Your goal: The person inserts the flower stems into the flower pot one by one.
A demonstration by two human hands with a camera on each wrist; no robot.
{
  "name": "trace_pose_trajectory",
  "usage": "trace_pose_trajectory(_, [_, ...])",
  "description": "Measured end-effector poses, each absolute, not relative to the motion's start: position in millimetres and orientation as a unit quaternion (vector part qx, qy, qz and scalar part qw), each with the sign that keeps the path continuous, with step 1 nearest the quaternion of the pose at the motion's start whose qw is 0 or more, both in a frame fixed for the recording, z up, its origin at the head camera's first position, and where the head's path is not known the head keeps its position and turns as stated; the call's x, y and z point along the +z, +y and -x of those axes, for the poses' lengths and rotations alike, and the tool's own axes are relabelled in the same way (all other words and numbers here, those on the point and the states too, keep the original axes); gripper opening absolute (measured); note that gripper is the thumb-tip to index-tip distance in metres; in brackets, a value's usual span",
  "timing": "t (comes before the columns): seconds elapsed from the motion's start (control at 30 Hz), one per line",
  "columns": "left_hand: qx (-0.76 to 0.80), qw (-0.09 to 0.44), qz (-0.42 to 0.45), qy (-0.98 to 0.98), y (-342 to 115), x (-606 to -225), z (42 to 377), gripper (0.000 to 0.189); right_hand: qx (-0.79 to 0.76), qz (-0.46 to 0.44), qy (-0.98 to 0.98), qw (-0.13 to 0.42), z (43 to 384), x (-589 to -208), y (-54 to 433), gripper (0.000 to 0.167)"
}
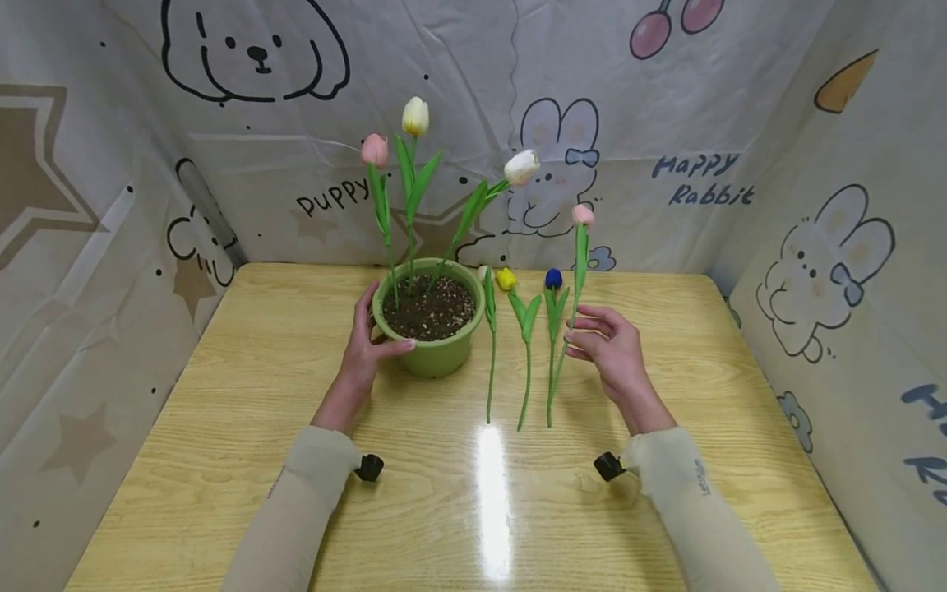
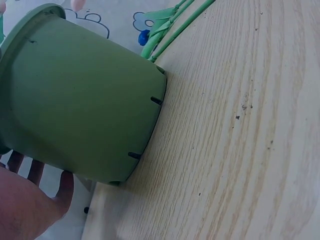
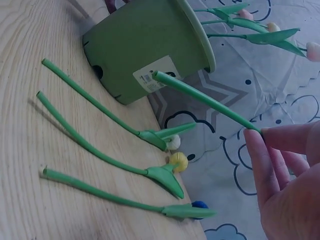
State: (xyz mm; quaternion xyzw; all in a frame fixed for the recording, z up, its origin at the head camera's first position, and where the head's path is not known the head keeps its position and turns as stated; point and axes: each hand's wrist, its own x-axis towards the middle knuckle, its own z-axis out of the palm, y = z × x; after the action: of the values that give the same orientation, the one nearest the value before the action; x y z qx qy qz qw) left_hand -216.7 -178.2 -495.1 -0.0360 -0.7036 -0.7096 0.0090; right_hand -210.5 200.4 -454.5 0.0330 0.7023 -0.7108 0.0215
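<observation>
My left hand (image 1: 360,353) holds the green flowerpot (image 1: 432,358), its thumb along the near rim and its fingers round the left side. Dark soil (image 1: 436,311) fills the pot, and a pink tulip (image 1: 375,151), a cream tulip (image 1: 415,117) and a white tulip (image 1: 521,168) stand in it, the white one leaning right. Between thumb and fingertips, my right hand (image 1: 617,353) pinches the stem of another pink artificial tulip (image 1: 582,215), raised off the table with its bloom up. In the right wrist view, the lower end of that stem (image 3: 200,99) points towards the pot.
Right of the pot, a white tulip (image 1: 490,304), a yellow tulip (image 1: 506,279) and a blue tulip (image 1: 553,279) lie side by side on the wooden table (image 1: 429,526). Printed cloth (image 1: 459,49) hangs behind the table and on both sides.
</observation>
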Motion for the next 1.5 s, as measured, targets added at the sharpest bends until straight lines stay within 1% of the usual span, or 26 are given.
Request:
trace_pose_trajectory(0.3, [-0.710, 0.009, 0.031, -0.703, -179.2, -495.9, 215.3, 0.109, -0.741, -0.019, 0.671, -0.020, 217.4, -443.1, 183.1, 0.053])
trace_pose_trajectory(0.4, [-0.708, 0.008, 0.030, -0.706, -179.3, -495.3, 214.0, 0.108, -0.755, -0.009, 0.654, -0.048, 220.7, -437.5, 175.8, 0.050])
trace_pose_trajectory(0.6, [-0.702, 0.015, 0.035, -0.712, -178.8, -496.0, 212.3, 0.108, -0.787, 0.001, 0.604, -0.127, 229.1, -430.8, 156.8, 0.044])
trace_pose_trajectory(0.67, [-0.700, 0.016, 0.037, -0.713, -178.1, -496.9, 211.3, 0.109, -0.791, 0.008, 0.595, -0.144, 231.4, -429.1, 151.5, 0.043])
trace_pose_trajectory(0.9, [-0.694, 0.021, 0.031, -0.719, -174.1, -498.8, 208.4, 0.111, -0.798, 0.028, 0.576, -0.173, 237.1, -422.8, 136.6, 0.048])
trace_pose_trajectory(1.17, [-0.703, 0.037, 0.025, -0.710, -168.8, -497.9, 206.0, 0.112, -0.808, 0.051, 0.544, -0.219, 246.8, -415.7, 115.0, 0.043])
trace_pose_trajectory(1.33, [-0.697, 0.039, 0.024, -0.715, -164.6, -496.9, 204.2, 0.112, -0.814, 0.048, 0.531, -0.229, 255.0, -416.3, 99.9, 0.042])
trace_pose_trajectory(1.5, [-0.696, 0.043, 0.024, -0.716, -164.3, -499.1, 205.2, 0.112, -0.810, 0.047, 0.533, -0.238, 262.8, -419.0, 85.0, 0.045])
